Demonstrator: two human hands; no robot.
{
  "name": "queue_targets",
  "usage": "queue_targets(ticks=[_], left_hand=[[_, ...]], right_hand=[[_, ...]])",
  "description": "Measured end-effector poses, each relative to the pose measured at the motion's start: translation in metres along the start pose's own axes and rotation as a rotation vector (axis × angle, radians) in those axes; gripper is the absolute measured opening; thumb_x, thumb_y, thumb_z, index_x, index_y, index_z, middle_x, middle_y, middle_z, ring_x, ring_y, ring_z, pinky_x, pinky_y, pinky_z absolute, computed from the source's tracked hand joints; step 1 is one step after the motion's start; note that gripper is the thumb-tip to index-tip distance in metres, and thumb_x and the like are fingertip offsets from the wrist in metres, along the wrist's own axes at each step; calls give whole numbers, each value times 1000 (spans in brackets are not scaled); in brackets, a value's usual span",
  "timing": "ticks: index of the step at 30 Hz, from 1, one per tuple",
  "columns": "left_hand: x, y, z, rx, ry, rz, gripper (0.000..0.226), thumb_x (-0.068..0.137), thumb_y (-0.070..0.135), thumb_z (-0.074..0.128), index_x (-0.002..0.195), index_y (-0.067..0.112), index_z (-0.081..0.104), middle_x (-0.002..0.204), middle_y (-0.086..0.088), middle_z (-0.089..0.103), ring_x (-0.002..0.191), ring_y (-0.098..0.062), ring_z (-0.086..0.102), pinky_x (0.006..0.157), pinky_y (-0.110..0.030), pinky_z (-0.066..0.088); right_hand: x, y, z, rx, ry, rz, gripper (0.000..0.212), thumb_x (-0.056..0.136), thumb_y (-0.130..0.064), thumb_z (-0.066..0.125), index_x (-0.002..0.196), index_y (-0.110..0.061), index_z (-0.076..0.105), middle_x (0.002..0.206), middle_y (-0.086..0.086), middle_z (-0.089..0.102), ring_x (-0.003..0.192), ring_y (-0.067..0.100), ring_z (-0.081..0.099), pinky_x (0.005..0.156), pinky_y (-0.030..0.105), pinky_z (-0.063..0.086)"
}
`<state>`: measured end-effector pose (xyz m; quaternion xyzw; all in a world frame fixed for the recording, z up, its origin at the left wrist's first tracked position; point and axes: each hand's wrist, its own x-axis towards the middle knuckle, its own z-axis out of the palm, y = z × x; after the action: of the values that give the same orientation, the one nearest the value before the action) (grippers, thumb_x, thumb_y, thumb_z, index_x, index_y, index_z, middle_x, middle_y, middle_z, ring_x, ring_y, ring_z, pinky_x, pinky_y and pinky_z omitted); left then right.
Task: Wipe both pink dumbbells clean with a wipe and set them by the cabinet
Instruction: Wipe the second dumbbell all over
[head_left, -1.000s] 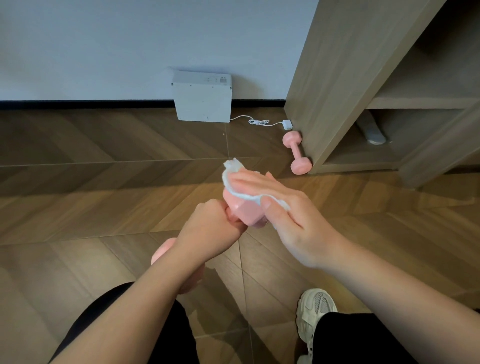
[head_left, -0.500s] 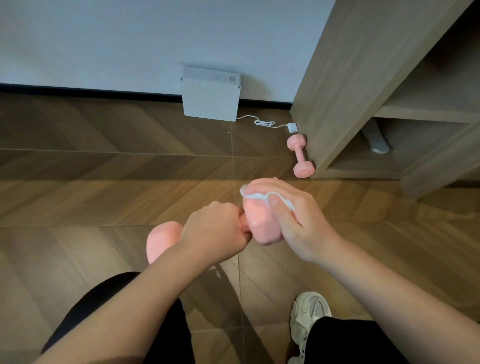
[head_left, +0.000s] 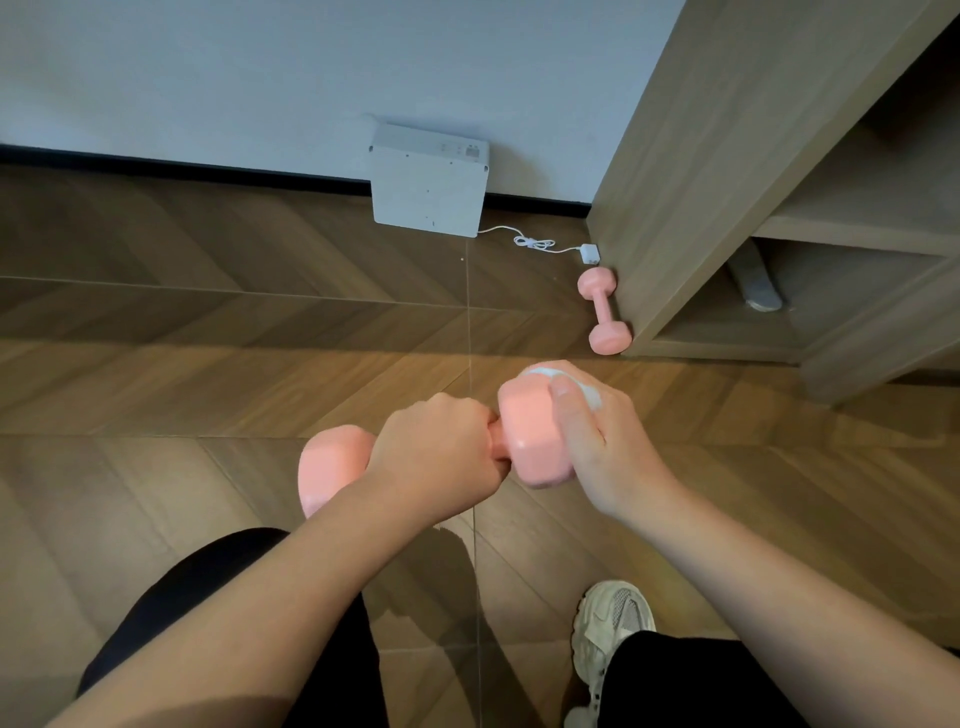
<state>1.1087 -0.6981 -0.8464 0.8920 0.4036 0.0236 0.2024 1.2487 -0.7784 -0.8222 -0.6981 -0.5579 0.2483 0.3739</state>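
left hand (head_left: 436, 447) fisted on handle of held dumbbell (head_left: 530, 441) above the floor (head_left: 208, 338), right hand (head_left: 602, 447) cupping wipe (head_left: 588, 391) round its far head: best twist the bar so wipe hits every facet, then park beside other dumbbell (head_left: 603, 312) at cabinet (head_left: 701, 182).

Dumbbell (head_left: 604, 310) on floor (head_left: 208, 322), against cabinet (head_left: 691, 171); box (head_left: 429, 182) left.

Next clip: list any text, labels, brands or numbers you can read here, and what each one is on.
Nothing here can be read.
White box: small dark marks on its top face, too small and blurred to read.
Held pink dumbbell, floor dumbbell, shoe: no lettering visible.
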Motion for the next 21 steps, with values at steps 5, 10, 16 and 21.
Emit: queue_targets(ticks=[5, 10, 16, 21], left_hand=[[7, -13, -6, 64, 26, 53, 28, 83, 34, 50, 60, 27, 35, 59, 10, 41, 50, -9, 35, 45, -26, 22], [19, -19, -12, 20, 109, 140, 9, 82, 31, 56, 81, 26, 50, 76, 8, 54, 72, -22, 56, 52, -31, 34], [-8, -19, -14, -193, 440, 168, 21, 76, 16, 75, 94, 15, 63, 95, 0, 58, 87, -21, 53, 67, -37, 48], [-20, -15, -26, -1032, -23, -445, 38, 84, 56, 61, 87, 18, 67, 84, 4, 72, 72, -6, 66, 73, -30, 53]], right_hand=[[4, -5, -9, 233, -355, 174, 31, 86, -40, 61, 115, -29, 54, 98, -15, 62, 97, -11, 57, 81, 7, 47], [7, -11, -5, 305, -121, 356, 56, 65, -39, 83, 114, -33, 57, 105, -12, 66, 98, 3, 64, 75, 20, 56], [12, -19, -3, 636, 73, 685, 25, 78, -24, 76, 97, -14, 63, 99, 6, 69, 88, 15, 69, 74, 38, 61], [16, -34, -15, 799, 217, 654, 14, 81, -21, 74, 87, -18, 62, 94, 3, 68, 92, 16, 67, 77, 42, 59]])
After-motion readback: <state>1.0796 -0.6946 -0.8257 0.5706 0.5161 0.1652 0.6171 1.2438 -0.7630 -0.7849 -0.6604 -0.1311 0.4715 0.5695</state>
